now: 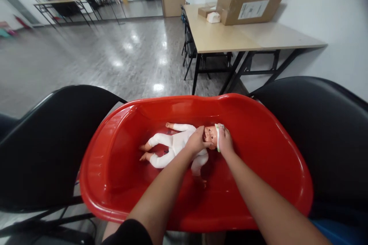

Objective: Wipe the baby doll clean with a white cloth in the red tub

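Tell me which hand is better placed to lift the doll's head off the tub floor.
Probably right. The right hand already cups the top of the doll's head at its white headband. The left hand lies over the chest and chin, on top rather than under, inside the red tub.

There is 1 baby doll (175, 146) in 1 red tub (267, 153), with 2 hands on it: the left hand (196, 141) and the right hand (225, 140). There are 2 black chairs, 1 on the left (48, 141) and 1 on the right (324, 130). Behind them stand 1 long table (230, 36) and 1 big cardboard box (248, 6).
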A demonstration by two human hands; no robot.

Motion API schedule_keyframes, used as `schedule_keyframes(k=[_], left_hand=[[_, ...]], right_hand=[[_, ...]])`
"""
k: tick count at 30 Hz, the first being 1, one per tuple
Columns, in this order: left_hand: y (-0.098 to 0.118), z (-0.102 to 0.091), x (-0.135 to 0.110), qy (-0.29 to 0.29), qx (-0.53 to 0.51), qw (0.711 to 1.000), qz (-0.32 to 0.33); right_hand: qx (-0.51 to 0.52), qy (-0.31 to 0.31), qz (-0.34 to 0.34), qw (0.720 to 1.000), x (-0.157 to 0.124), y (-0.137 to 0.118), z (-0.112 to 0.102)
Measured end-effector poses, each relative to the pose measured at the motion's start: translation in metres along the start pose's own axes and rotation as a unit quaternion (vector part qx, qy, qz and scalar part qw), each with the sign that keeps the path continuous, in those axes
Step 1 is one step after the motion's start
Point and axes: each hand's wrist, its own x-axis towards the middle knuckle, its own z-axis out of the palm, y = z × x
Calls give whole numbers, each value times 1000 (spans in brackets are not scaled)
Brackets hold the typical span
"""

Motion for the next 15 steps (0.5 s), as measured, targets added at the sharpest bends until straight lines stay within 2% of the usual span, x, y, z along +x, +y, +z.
schedule_keyframes(k=[5,15], left_hand=[[2,0,-1,8,-5,1000,-5],[3,0,0,2,-17,1000,-10]], right_hand=[[63,5,50,997,2,-1,1],[73,24,110,991,6,2,1]])
